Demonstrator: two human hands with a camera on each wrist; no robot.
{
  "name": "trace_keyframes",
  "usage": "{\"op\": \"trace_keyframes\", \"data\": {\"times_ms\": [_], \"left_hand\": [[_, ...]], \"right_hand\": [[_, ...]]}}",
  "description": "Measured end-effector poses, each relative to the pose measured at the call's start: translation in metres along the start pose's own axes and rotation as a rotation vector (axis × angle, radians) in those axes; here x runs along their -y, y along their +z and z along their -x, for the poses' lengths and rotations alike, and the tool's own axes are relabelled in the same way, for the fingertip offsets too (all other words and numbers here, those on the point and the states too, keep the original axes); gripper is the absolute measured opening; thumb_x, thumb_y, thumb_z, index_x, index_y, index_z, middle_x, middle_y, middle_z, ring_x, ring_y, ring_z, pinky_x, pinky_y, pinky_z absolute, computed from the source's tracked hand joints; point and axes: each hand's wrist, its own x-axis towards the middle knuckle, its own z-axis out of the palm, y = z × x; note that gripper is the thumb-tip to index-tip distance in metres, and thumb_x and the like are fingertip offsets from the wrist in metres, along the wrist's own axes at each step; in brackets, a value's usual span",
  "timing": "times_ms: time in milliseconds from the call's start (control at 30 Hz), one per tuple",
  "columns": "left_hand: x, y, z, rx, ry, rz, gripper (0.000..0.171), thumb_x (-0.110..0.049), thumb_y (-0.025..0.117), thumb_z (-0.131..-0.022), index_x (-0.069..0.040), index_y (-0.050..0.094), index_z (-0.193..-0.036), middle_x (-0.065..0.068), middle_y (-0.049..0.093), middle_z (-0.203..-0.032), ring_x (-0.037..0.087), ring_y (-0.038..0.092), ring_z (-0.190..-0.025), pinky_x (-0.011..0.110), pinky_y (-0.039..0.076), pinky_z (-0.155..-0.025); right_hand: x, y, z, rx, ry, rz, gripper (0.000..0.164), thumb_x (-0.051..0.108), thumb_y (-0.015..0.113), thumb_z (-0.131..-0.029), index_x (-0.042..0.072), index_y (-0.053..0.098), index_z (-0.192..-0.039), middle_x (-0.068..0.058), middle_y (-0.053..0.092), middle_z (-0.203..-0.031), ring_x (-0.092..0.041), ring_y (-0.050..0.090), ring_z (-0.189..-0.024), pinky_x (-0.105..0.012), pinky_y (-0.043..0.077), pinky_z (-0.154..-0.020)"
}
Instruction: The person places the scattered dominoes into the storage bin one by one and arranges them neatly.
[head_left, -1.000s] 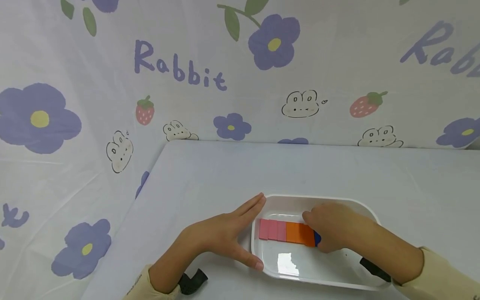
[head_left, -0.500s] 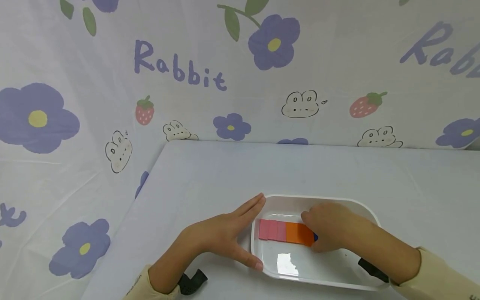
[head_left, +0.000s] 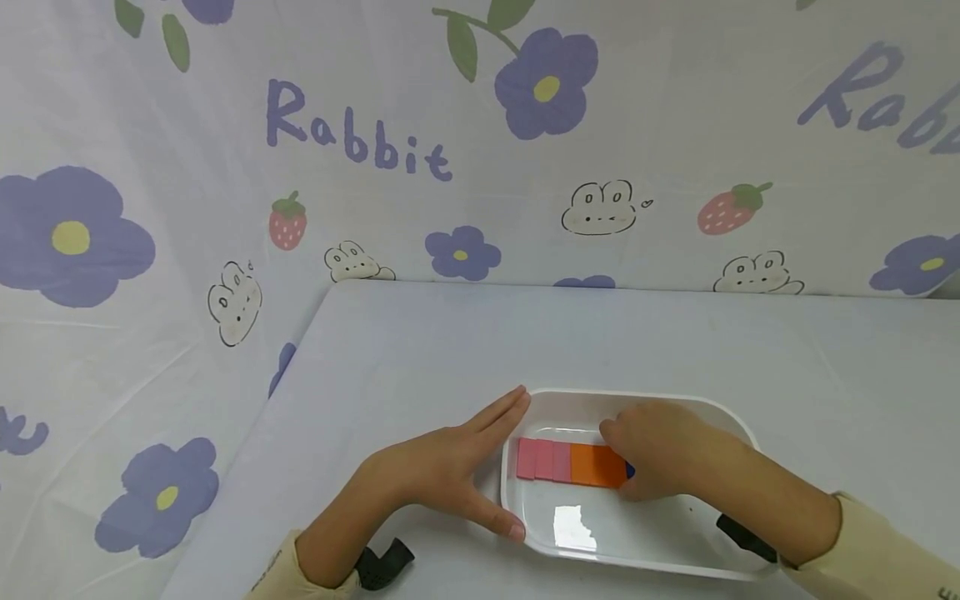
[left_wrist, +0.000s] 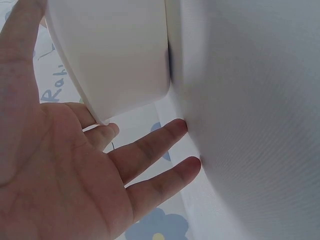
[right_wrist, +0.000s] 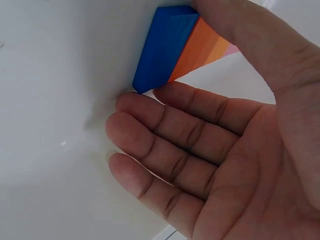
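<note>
A row of coloured blocks lies in a white tray [head_left: 637, 567]: pink blocks [head_left: 543, 460] on the left, orange blocks [head_left: 597, 465] in the middle, and a blue block [right_wrist: 165, 47] at the right end. My right hand [head_left: 663, 450] pinches the blue end of the row, thumb at one edge and index finger at the opposite one. The other fingers are loosely bent below it, and from above they hide most of the blue block. With fingers and thumb spread wide, my left hand [head_left: 457, 471] rests against the tray's left wall [left_wrist: 110, 55].
The tray stands on a white tabletop [head_left: 420, 350]. Behind and to the left hangs a white cloth [head_left: 660, 125] printed with flowers and rabbits. A black strap piece [head_left: 384, 565] shows under the left wrist, another [head_left: 746, 537] by the right.
My right hand has shifted slightly left, and the orange blocks' front edge, stepped before, now lines up straighter. The left hand stays against the tray.
</note>
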Motion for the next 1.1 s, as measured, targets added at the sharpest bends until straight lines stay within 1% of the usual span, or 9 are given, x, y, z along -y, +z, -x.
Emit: {"op": "trace_keyframes", "data": {"times_ms": [167, 267, 400, 500, 667, 767, 900, 1000, 1100], "left_hand": [[0.001, 0.000, 0.000, 0.000, 0.007, 0.001, 0.131, -0.074, 0.078, -0.068, -0.035, -0.005, -0.161, -0.019, -0.010, -0.165, 0.014, 0.023, -0.148, 0.047, 0.035, -0.112], [0.001, 0.000, 0.000, -0.002, 0.006, -0.006, 0.131, -0.075, 0.077, -0.067, -0.035, -0.005, -0.161, -0.018, -0.010, -0.165, 0.014, 0.024, -0.148, 0.047, 0.035, -0.112], [0.001, 0.000, -0.001, -0.002, 0.001, -0.006, 0.130, -0.076, 0.077, -0.067, -0.036, -0.005, -0.160, -0.022, -0.012, -0.164, 0.014, 0.024, -0.148, 0.048, 0.036, -0.112], [0.001, -0.001, -0.001, -0.003, 0.001, -0.003, 0.131, -0.075, 0.077, -0.067, -0.036, -0.006, -0.160, -0.025, -0.014, -0.162, 0.014, 0.024, -0.148, 0.048, 0.035, -0.112], [0.001, -0.001, 0.000, -0.006, 0.010, -0.005, 0.131, -0.074, 0.077, -0.068, -0.033, -0.005, -0.161, -0.025, -0.014, -0.162, 0.014, 0.024, -0.148, 0.048, 0.035, -0.112], [0.000, -0.002, 0.000, -0.004, 0.011, -0.005, 0.131, -0.074, 0.077, -0.068, -0.031, -0.004, -0.162, -0.024, -0.014, -0.162, 0.014, 0.025, -0.147, 0.048, 0.035, -0.112], [-0.001, -0.002, 0.000, 0.004, 0.012, -0.001, 0.131, -0.073, 0.078, -0.069, -0.030, -0.004, -0.162, -0.022, -0.014, -0.163, 0.013, 0.023, -0.148, 0.047, 0.035, -0.112], [-0.001, -0.002, 0.000, 0.010, 0.013, 0.005, 0.131, -0.072, 0.078, -0.070, -0.029, -0.004, -0.162, -0.020, -0.013, -0.164, 0.012, 0.021, -0.148, 0.046, 0.034, -0.113], [0.000, -0.001, 0.001, 0.013, 0.011, 0.009, 0.131, -0.072, 0.077, -0.070, -0.029, -0.005, -0.162, -0.021, -0.014, -0.164, 0.011, 0.020, -0.149, 0.045, 0.034, -0.113]], "right_hand": [[0.000, -0.003, 0.000, 0.039, 0.028, -0.032, 0.045, 0.037, 0.090, -0.069, 0.010, 0.065, -0.095, 0.003, 0.051, -0.071, -0.016, 0.048, -0.066, -0.031, 0.052, -0.065], [-0.001, -0.007, 0.003, 0.056, 0.047, -0.043, 0.048, 0.040, 0.090, -0.069, 0.011, 0.065, -0.098, 0.003, 0.053, -0.073, -0.016, 0.049, -0.067, -0.034, 0.056, -0.068], [-0.003, -0.017, 0.007, 0.069, 0.058, -0.044, 0.050, 0.044, 0.089, -0.071, 0.012, 0.065, -0.100, 0.004, 0.056, -0.076, -0.015, 0.052, -0.067, -0.038, 0.057, -0.069], [-0.007, -0.027, 0.014, 0.069, 0.048, -0.060, 0.050, 0.046, 0.089, -0.072, 0.014, 0.064, -0.101, 0.006, 0.059, -0.079, -0.014, 0.053, -0.068, -0.038, 0.057, -0.068], [-0.015, -0.043, 0.034, 0.065, 0.089, -0.128, 0.052, 0.048, 0.088, -0.072, 0.017, 0.067, -0.108, 0.004, 0.067, -0.093, -0.016, 0.060, -0.078, -0.045, 0.058, -0.073], [-0.022, -0.047, 0.050, 0.046, 0.128, -0.155, 0.057, 0.051, 0.087, -0.072, 0.018, 0.068, -0.114, 0.000, 0.070, -0.104, -0.018, 0.063, -0.084, -0.052, 0.058, -0.076], [-0.032, -0.042, 0.070, 0.016, 0.159, -0.165, 0.057, 0.053, 0.086, -0.072, 0.020, 0.067, -0.113, 0.003, 0.069, -0.102, -0.017, 0.062, -0.082, -0.049, 0.058, -0.071], [-0.038, -0.036, 0.080, 0.012, 0.189, -0.164, 0.056, 0.054, 0.086, -0.071, 0.021, 0.066, -0.110, 0.004, 0.068, -0.098, -0.017, 0.062, -0.080, -0.049, 0.059, -0.069], [-0.041, -0.030, 0.090, 0.021, 0.226, -0.153, 0.057, 0.057, 0.085, -0.070, 0.021, 0.066, -0.110, 0.004, 0.068, -0.097, -0.017, 0.062, -0.079, -0.051, 0.059, -0.070]]}}
